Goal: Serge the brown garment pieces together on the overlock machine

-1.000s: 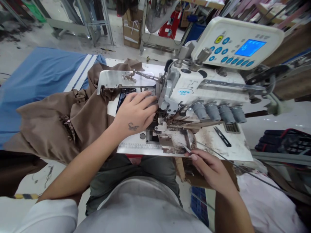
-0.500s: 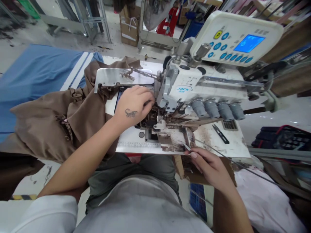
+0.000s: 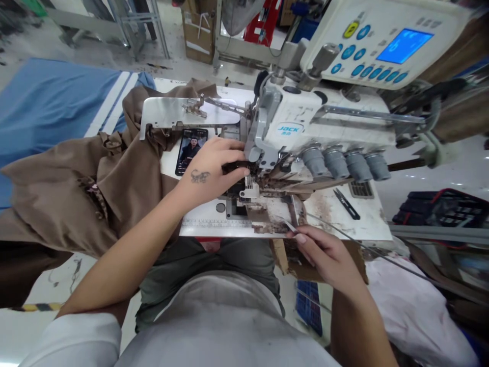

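1. Now, take the sewing machine [image 3: 305,132] as your landmark: far to its left lies a blue cloth [image 3: 49,102], and nearer to it a heap of brown fabric [image 3: 76,188] is draped over the table's left edge.
2. Just left of the machine's head a phone [image 3: 190,150] lies on the table with its screen lit, under a metal plate [image 3: 171,112] that juts out leftward from the machine.
3. Your left hand [image 3: 212,171] reaches in at the left side of the machine's head, beside the presser foot [image 3: 249,187]; its fingertips are pinched on a small dark part [image 3: 235,165] there.
4. Below the machine's front, at the near edge of the table, your right hand [image 3: 328,260] is closed on thin metal tweezers [image 3: 289,225], whose tips point toward the worn plate under the needle area.
5. Right of the presser foot, under the four tension knobs [image 3: 346,163], black thread snips [image 3: 346,203] lie loose on the table.
6. Above and right of the machine's head sits the control panel [image 3: 382,41] with its blue screen.
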A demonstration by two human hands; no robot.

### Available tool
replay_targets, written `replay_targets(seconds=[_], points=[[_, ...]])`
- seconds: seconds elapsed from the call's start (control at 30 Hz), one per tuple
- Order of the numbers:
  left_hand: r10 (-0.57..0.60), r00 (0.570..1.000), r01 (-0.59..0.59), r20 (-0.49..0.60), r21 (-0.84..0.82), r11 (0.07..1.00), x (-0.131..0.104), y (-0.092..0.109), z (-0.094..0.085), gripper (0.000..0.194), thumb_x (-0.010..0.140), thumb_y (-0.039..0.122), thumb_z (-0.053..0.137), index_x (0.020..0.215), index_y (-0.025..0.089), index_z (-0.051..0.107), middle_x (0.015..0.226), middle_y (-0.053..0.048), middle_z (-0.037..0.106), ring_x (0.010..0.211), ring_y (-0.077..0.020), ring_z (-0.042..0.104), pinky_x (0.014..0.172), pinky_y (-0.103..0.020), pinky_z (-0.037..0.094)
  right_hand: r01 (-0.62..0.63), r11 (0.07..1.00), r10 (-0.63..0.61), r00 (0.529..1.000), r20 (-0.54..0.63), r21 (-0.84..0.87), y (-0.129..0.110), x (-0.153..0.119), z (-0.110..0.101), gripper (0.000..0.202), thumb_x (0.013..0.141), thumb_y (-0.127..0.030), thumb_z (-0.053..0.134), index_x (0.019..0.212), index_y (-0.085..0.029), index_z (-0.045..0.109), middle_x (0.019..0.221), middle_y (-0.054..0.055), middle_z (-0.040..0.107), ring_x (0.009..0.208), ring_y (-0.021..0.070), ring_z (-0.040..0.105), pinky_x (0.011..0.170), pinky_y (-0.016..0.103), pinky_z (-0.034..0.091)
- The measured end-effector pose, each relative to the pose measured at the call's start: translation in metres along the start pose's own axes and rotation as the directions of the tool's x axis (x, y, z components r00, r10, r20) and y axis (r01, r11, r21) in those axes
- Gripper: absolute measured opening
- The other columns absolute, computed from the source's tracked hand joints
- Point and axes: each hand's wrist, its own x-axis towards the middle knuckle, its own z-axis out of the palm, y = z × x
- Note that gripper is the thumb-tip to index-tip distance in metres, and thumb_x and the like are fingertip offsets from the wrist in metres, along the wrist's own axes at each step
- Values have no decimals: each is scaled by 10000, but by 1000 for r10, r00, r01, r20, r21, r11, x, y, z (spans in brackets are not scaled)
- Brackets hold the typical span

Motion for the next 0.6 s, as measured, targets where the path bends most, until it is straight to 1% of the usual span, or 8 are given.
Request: replay_targets(seconds=[0.07,0.13,0.17,0.23,0.3,0.37,0.5,0.6], points=[[-28,1000,28,3,-22,999,3,-5,6,122,998,323,645,964,264,747,1222,-66,734,1186,-303,636,1065,-492,476,6,1000,-6,1000,-6,-3,0,-1,0,448,984,-600,671,1029,-172,793,603,-19,505,541,132,442,502,248,371],[-10,1000,10,19,0,1000,4,-8,6,148,1018,287,601,950,249,726,1188,-74,732,1153,-293,639,1048,-484,473,13,1000,-14,1000,-7,-6,1,-2,-1,451,989,-597,666,1031,-167,794,603,-17,507,544,133,446,504,249,375],[6,1000,-7,28,32,999,4,-9,5,159,1029,268,574,953,238,709,1183,-79,728,1130,-288,640,1031,-477,474,14,1000,-14,1000,-7,-5,1,-2,-1,455,991,-598,663,1035,-165,795,599,-17,504,542,134,444,503,251,373],[21,999,-26,37,155,988,3,-8,0,177,1050,245,518,981,222,680,1222,-99,715,1124,-295,629,998,-479,472,12,1000,-12,1000,-7,0,2,-1,-2,458,993,-599,661,1043,-165,797,594,-19,499,540,134,437,500,250,366],[8,1000,-14,20,314,949,-1,-4,-6,209,1069,234,460,1046,213,667,1301,-126,692,1176,-327,607,984,-506,458,11,1000,-11,1000,-8,4,3,0,-2,448,999,-590,657,1047,-168,799,598,-20,501,542,131,434,501,246,357],[-5,1000,4,2,427,904,-6,3,-12,264,1078,210,402,1135,208,660,1367,-150,665,1238,-362,587,994,-540,436,14,1000,-14,1000,-3,4,4,1,-2,432,1005,-578,657,1050,-172,800,613,-18,510,551,128,438,508,242,354],[-44,999,52,-28,522,851,-16,15,-22,327,1069,173,356,1234,192,638,1381,-195,645,1261,-411,573,997,-588,412,18,1000,-18,1000,7,9,5,1,-3,413,1003,-569,664,1053,-181,798,618,-25,505,547,121,427,504,236,342],[-77,994,106,-76,549,829,-20,18,-26,291,1066,187,392,1210,206,644,1312,-183,674,1232,-397,588,984,-571,424,18,1000,-18,1000,6,9,5,1,-3,417,1007,-570,656,1053,-179,795,610,-25,502,539,122,427,493,238,333]])
